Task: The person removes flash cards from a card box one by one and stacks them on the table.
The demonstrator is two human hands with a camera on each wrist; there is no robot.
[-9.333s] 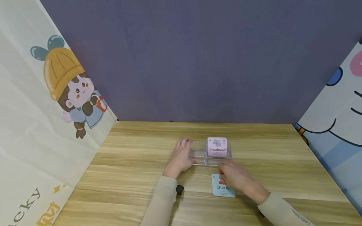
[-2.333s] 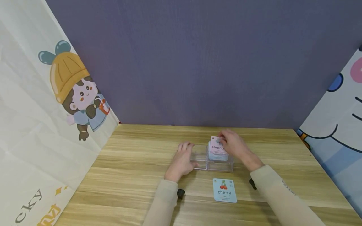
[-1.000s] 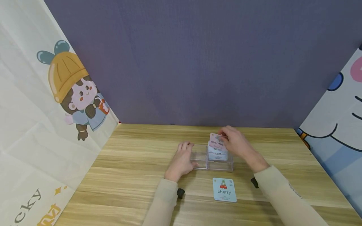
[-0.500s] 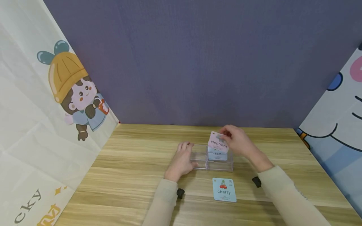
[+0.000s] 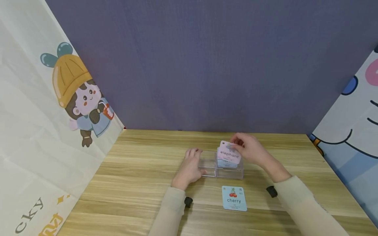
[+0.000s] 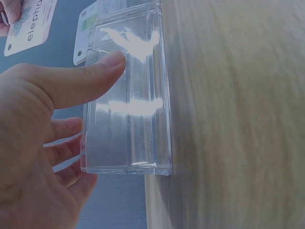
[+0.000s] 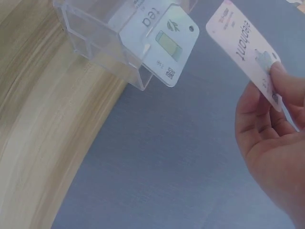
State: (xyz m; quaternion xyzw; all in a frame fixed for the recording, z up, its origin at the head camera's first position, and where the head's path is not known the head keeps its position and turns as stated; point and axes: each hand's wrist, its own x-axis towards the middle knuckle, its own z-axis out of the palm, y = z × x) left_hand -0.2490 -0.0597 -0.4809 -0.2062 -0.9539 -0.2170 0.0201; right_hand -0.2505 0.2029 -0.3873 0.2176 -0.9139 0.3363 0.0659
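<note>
My left hand (image 5: 186,170) grips the left end of a clear plastic card holder (image 5: 229,174), thumb over the front and fingers behind, as the left wrist view (image 6: 57,105) shows. Between thumb and fingers, my right hand (image 5: 253,152) pinches a pink elephant flashcard (image 5: 229,154) by its upper right corner. In the right wrist view the elephant card (image 7: 238,43) is apart from the holder, raised and tilted. A pale blue tea flashcard (image 7: 164,47) leans in the holder's right back slot; the elephant card partly covers it in the head view.
A light blue cherry flashcard (image 5: 234,204) lies face up on the wooden table (image 5: 141,183), in front of the holder. A dark grey-blue panel (image 5: 189,65) stands along the back edge. Printed cloths hang at the left (image 5: 23,131) and right (image 5: 348,121).
My right hand went from the cherry card to the elephant card, lifted it out of the holder, baring the tea card, and now tilts it lower in front. My left hand stays on the holder.
</note>
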